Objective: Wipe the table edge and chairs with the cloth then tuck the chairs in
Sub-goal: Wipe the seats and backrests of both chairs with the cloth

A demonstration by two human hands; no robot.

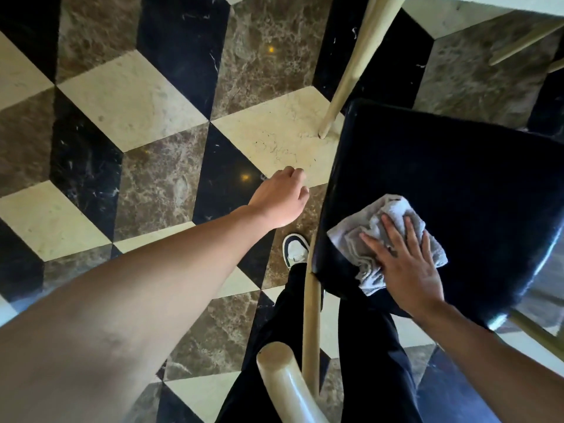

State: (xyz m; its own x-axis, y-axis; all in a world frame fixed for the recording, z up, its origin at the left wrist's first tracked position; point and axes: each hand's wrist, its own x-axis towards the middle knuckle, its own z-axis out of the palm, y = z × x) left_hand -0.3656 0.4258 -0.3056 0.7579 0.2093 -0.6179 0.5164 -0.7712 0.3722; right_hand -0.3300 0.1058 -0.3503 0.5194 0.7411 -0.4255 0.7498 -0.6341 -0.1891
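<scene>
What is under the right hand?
A crumpled grey cloth, pressed flat on the black chair seat by the right hand. The seat beneath the cloth is hidden.

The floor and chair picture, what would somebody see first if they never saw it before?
First the floor, whose cream, brown and black tiles look like stacked cubes, filling the left and top. Next, at right, the right hand pressed flat on a crumpled grey cloth on the black chair seat. The left hand hangs empty over the floor, mid-picture.
</scene>
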